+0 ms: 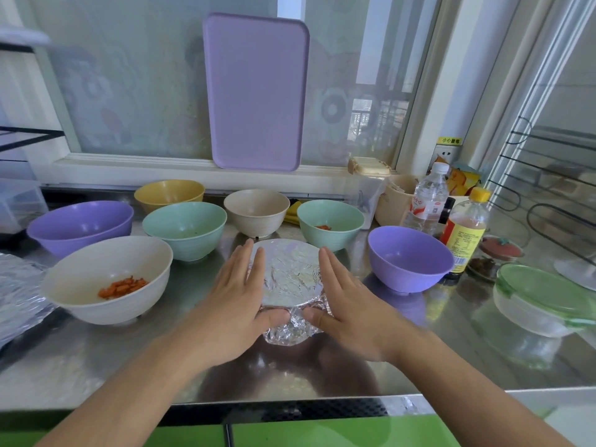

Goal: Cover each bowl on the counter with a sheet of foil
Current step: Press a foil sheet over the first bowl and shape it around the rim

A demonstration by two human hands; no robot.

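Observation:
A foil-covered bowl [290, 279] stands in the middle of the steel counter [129, 359]. My left hand [238, 298] and my right hand [345, 304] press flat against its two sides, fingers straight, thumbs on the crumpled foil at the front. Around it stand several uncovered bowls: a white one with orange cubes [108, 279], two purple ones [80, 225] [409, 258], two mint ones [185, 229] [330, 222], a yellow one [169, 193] and a beige one [256, 211]. Loose foil [19, 295] lies at the far left edge.
A lilac tray [254, 91] leans on the window behind. At the right stand a water bottle [429, 198], a yellow-capped bottle [466, 233], small jars [493, 256] and a green-lidded glass container [545, 298]. A clear canister [367, 188] stands at the back.

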